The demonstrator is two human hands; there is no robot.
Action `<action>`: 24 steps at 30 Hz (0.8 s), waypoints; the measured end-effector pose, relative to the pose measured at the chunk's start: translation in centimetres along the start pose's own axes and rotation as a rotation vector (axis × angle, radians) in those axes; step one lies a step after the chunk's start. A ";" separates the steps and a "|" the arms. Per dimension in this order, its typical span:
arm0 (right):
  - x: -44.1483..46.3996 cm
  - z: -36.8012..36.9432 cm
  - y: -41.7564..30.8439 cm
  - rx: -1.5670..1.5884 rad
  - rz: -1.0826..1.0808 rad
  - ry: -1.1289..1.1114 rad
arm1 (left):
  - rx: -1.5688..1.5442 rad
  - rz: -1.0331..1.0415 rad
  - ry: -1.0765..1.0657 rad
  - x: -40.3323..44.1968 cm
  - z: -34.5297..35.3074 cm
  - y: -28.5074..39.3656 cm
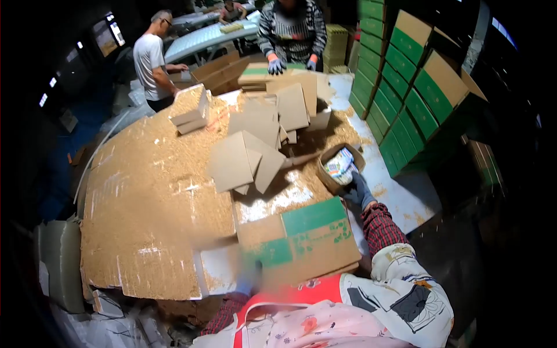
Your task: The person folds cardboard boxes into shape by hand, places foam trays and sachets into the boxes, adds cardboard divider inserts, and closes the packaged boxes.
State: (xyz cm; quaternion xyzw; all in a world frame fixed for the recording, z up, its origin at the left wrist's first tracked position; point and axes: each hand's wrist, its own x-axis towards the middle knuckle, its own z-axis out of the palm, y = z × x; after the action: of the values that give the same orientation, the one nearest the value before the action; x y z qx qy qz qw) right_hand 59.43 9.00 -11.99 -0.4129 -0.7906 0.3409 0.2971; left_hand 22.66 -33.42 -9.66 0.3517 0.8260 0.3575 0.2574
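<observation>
Green-brown carton (310,243) between our hands, long axis left-right, right end farther.
Right hand (358,190) at a basket (329,180), left hand (248,281) blurred by the carton; we cannot tell grip or openness.

A brown, open-topped container (326,178) sits on the tabletop (400,180), white-and-blue printed packets (339,164) inside it. Nearer, a flat brown carton (310,258) with green printed blocks lies broad side up, its left end blurred.

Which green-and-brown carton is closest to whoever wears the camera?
The carton beside the blurred left hand, by the red cloth; the stacked cartons at right and the far pile are farther off.
</observation>
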 end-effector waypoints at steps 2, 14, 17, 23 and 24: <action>-3.3 -1.5 -6.6 0.369 0.657 0.042 | -0.281 -0.007 -0.063 0.9 -0.1 -0.8; -13.0 -3.3 -17.8 -0.293 0.518 -0.257 | 0.190 0.215 0.019 0.7 0.1 2.1; -8.7 -8.6 -21.9 1.012 0.716 -0.352 | 0.498 0.600 -0.414 -2.5 -7.4 14.6; -3.3 -10.6 -23.8 1.551 0.483 -0.567 | 0.441 0.750 -0.753 -3.9 -12.5 23.8; -3.5 -9.4 -27.3 1.255 0.463 -0.258 | 0.451 0.756 -0.739 -4.3 -12.6 24.5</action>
State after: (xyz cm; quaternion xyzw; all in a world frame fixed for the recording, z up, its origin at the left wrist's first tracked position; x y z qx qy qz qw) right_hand 55.89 -2.92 14.34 -0.2770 -0.3636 0.8363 0.3029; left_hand 26.53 -29.68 17.70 0.7702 0.5541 0.0929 0.3018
